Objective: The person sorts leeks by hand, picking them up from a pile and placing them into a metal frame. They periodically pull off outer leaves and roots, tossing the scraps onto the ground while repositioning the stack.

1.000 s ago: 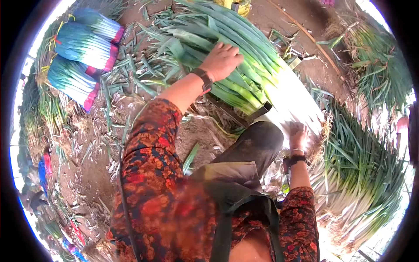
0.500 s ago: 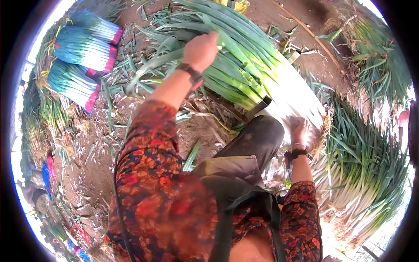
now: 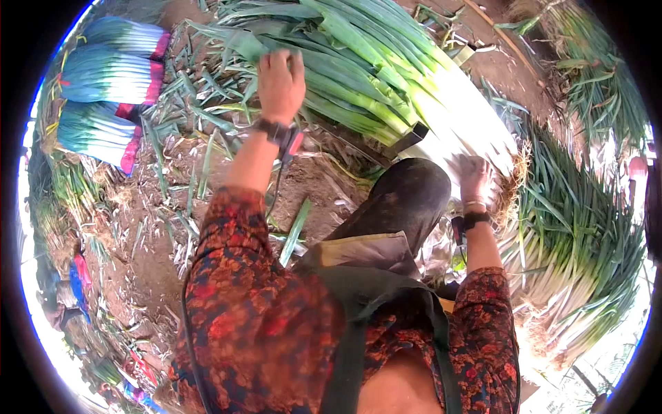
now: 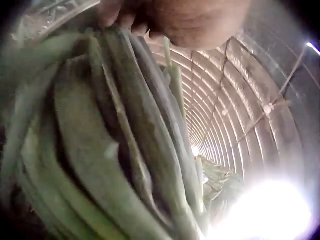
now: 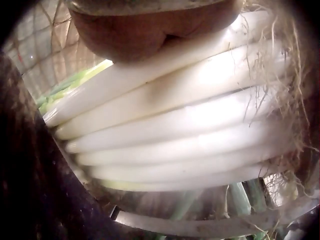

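A large bundle of leeks (image 3: pixel 386 76) lies slanting before me, green leaves at the upper left and white stems at the lower right. My left hand (image 3: pixel 281 86) is at the leafy end, fingers curled round leek leaves (image 4: pixel 140 115); the fingertips are partly hidden in the head view. In the left wrist view the fingers bend over the leaf tops. My right hand (image 3: pixel 474 181) rests on the white stems (image 5: pixel 175 125) close to the roots (image 3: pixel 520 165), with its palm side down. A metal bracket (image 3: pixel 407 138) holds the bundle's near side.
Tied leek bundles (image 3: pixel 110 72) with red bands lie at the upper left. Loose leeks (image 3: pixel 579 228) are heaped on the right, others (image 3: pixel 600 76) at the upper right. Leaf scraps cover the soil (image 3: pixel 165 228). My knee (image 3: pixel 414 186) is beside the bracket.
My left hand has moved left and down along the leaves, from mid-bundle towards the leaf ends, drawing a leaf with it. The right hand stays on the white stems.
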The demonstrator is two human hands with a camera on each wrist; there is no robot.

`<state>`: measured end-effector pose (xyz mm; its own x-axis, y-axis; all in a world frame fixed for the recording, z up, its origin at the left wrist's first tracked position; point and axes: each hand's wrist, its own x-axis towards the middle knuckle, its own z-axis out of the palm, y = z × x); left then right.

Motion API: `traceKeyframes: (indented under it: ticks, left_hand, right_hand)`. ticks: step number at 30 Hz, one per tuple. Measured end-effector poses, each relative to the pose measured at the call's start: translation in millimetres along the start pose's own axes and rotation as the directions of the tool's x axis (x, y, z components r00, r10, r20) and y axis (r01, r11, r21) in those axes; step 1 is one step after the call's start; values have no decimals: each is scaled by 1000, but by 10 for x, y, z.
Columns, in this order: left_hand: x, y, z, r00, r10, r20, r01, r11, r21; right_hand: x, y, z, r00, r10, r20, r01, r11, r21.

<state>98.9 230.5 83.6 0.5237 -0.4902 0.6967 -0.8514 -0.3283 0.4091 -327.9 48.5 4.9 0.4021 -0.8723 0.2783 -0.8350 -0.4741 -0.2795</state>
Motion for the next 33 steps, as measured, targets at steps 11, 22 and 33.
traceKeyframes:
  ticks: [11, 22, 33]
  left_hand:
    - [134, -557, 907, 974, -167, 152, 161, 986, 52]
    - [-1131, 495, 550, 593, -722, 356, 716, 271, -644]
    - [383, -430, 1186, 748, -648, 143, 606, 755, 249]
  right_hand:
    - [26, 0, 97, 999, 47, -11, -47, 999, 16]
    - [-8, 44, 95, 1000, 3, -29, -2, 999, 36]
    - [-31, 42, 74, 1000, 6, -1, -6, 1000, 22]
